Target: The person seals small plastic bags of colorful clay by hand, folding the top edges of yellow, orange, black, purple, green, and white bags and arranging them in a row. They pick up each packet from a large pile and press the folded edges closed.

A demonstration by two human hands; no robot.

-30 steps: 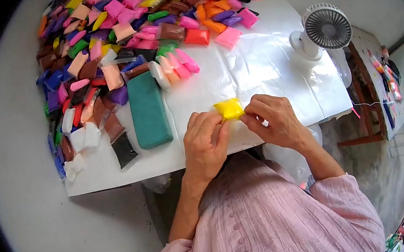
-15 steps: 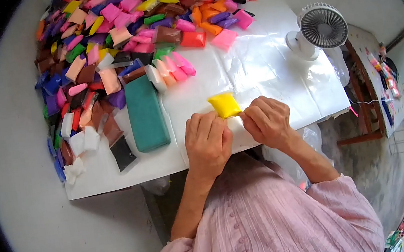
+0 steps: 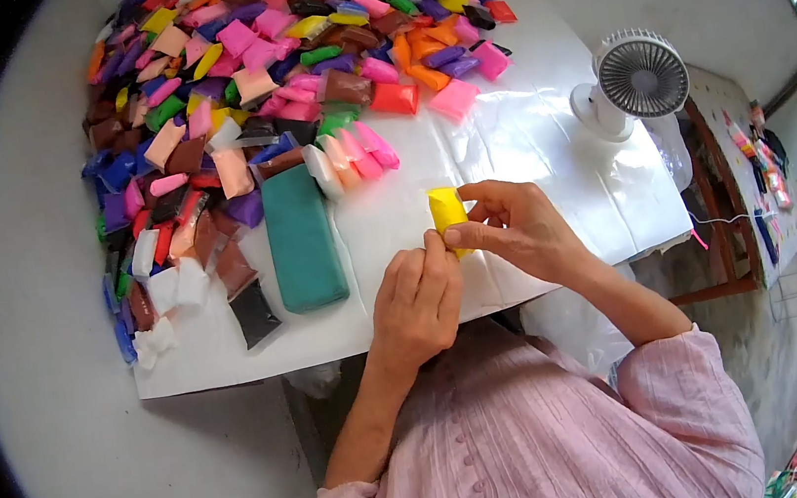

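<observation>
A small yellow clay packet [image 3: 446,205] stands on end between my hands, just above the white-covered table near its front edge. My right hand [image 3: 518,229] pinches it from the right, thumb in front and fingers behind. Curled and pressed together, the fingers of my left hand [image 3: 416,297] meet the packet's lower left edge; their tips are partly hidden. To the left lies a teal block [image 3: 304,241]. Beyond the block, several slim packets in white, peach and pink [image 3: 355,155] lie side by side.
A large heap of colourful clay packets [image 3: 295,58] covers the table's back left. Crumpled white pieces [image 3: 155,343] and a black packet [image 3: 253,314] lie front left. A small white fan [image 3: 641,75] stands at the right edge. Another table [image 3: 755,155] is farther right.
The yellow packet has turned from lying flat to a narrow upright position. My right hand has opened out from a fist into a thumb-and-finger hold; my left hand has dropped slightly.
</observation>
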